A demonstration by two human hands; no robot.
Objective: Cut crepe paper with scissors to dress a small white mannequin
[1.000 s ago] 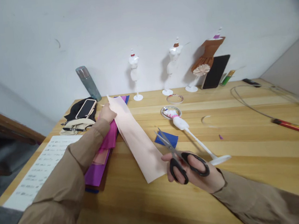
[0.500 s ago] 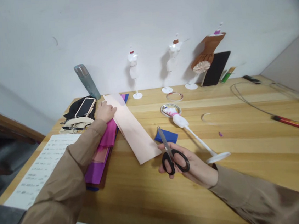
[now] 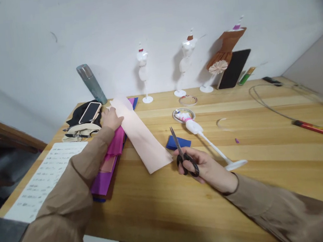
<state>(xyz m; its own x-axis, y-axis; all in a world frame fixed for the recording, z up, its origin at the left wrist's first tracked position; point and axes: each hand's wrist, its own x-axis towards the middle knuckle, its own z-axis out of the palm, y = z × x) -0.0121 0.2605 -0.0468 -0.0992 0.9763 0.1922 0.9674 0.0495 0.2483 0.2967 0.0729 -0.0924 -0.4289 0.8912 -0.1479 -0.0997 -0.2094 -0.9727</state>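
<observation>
My left hand (image 3: 112, 119) rests at the left edge of a long pale pink paper strip (image 3: 140, 136), its fingers apart and the thumb touching the strip. Beneath and beside it lies a stack of folded papers in magenta, peach and purple (image 3: 103, 183). My right hand (image 3: 205, 166) grips small black-handled scissors (image 3: 177, 141). Their blades are nearly together and point up and away, above the table. A folded blue piece (image 3: 181, 142) lies just behind this hand. A white mini dress form (image 3: 193, 126) with a pink band lies on its side to the right.
Mini dress forms stand along the wall, one in a brown dress (image 3: 226, 48), near a dark tablet (image 3: 235, 69). At left are a flask (image 3: 92, 84), a phone (image 3: 90, 112) and a written sheet (image 3: 48, 181). A red stick-like item (image 3: 319, 129) and a cable lie at right.
My right hand has turned the scissors and raised them slightly; the blades have come closer together. My left hand stays by the pale strip, its fingers shifted a little. The view has tilted slightly.
</observation>
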